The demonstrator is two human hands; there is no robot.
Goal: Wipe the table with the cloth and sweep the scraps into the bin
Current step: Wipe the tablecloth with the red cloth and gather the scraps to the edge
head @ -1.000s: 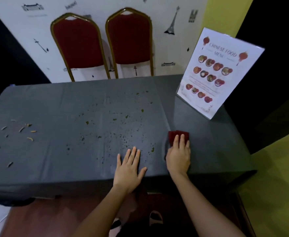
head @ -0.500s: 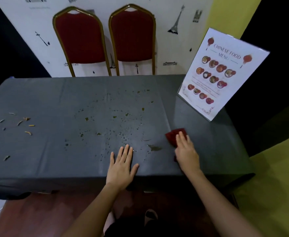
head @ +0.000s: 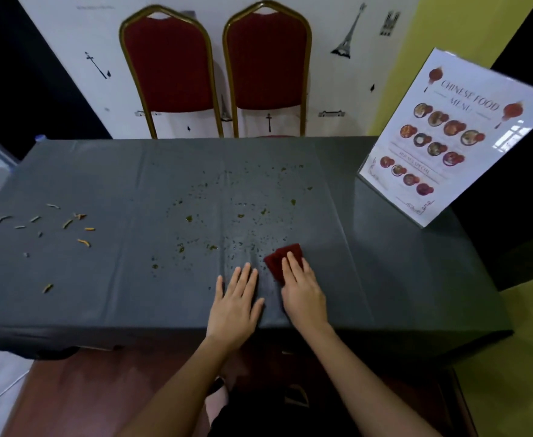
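Head view:
- Cloth (head: 283,259): dark red, folded, flat on the grey tabletop (head: 101,184) near its front edge, right of centre. Its long axis runs diagonally, from near-right to far-left.
- Right hand (head: 303,288): palm down on the near half of the cloth. Its fingers (head: 292,263) lie straight and close together, pressing the cloth flat instead of pinching it. The far corner of the cloth shows past the fingertips.
- Left hand (head: 237,299): just left of the cloth, not touching it. It rests flat on the tabletop, fingers spread a little, holding nothing. It appears to steady the covering.
- Wet specks and green bits (head: 243,216): scattered left of and beyond the cloth, the nearest drops just off its far-left edge.
- Judgement: the wiping stroke needs to go away from the body and to the left, and the right hand is the one placed for it.
- Scraps (head: 69,223): pale and orange strips well to the left of the cloth, beyond the left hand. Untouched.
- Bin: not visible.
- Menu stand (head: 448,137): upright, far right of the cloth, well apart from it.
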